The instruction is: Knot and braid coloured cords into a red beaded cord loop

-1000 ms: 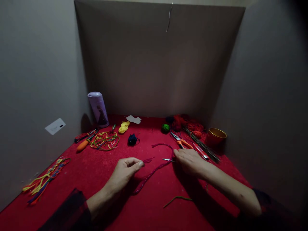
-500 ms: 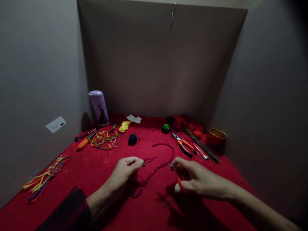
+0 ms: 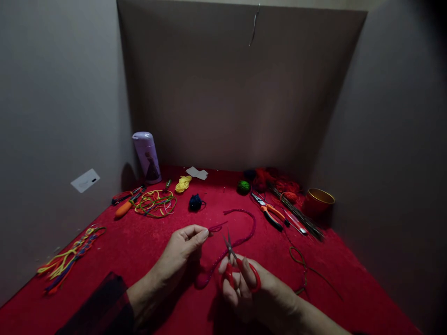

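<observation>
Red-handled steel scissors [image 3: 233, 266], one pair, sit gripped in your right hand [image 3: 256, 293], blades slightly parted. Your left hand [image 3: 181, 247] pinches the end of one crimson braided cord [image 3: 244, 240], which curves across the red cloth [image 3: 139, 242].

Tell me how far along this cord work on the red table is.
Done: a long maroon braided cord lies on the red cloth-covered table. In hand: the left hand pinches its thin loose end, and the right hand holds small red-handled scissors, blades aimed toward that end. Left: the end looks untrimmed, and no cut piece shows beside it.
</observation>
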A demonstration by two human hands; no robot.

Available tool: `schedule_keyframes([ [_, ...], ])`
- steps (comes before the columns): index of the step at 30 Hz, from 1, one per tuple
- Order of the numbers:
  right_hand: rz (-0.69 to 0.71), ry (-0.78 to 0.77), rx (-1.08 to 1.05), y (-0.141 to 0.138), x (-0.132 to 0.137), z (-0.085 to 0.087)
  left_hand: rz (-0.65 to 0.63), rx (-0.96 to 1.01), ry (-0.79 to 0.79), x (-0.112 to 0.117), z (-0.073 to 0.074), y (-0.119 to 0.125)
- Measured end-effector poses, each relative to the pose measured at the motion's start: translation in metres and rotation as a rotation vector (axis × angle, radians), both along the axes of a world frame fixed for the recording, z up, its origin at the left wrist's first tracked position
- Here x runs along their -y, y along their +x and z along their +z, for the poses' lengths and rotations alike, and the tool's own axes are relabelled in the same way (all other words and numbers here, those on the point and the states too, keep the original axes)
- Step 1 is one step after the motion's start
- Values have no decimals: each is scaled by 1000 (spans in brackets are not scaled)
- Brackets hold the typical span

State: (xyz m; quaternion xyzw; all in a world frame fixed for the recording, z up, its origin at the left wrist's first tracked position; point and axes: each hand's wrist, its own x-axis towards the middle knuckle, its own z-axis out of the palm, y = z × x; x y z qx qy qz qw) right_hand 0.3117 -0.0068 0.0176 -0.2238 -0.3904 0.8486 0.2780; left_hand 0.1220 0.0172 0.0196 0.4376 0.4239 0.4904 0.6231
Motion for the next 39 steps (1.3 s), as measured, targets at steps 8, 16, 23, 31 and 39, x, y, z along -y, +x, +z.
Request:
schedule_keyframes([
  [8, -75, -124, -103, -10, 8, -3, 9, 5, 2, -1, -6, 0],
  [16, -28, -261, -216, -10, 7, -8, 2, 5, -7, 1, -3, 3],
  [23, -27, -267, -284, -12, 7, -6, -20, -19, -18, 3, -3, 4],
  [31, -153, -261, -314, -14, 7, -4, -68, -13, -28, 6, -2, 6],
  [39, -241, -246, -256, -12, 6, -11, -59, -83, 0, 6, -4, 8],
])
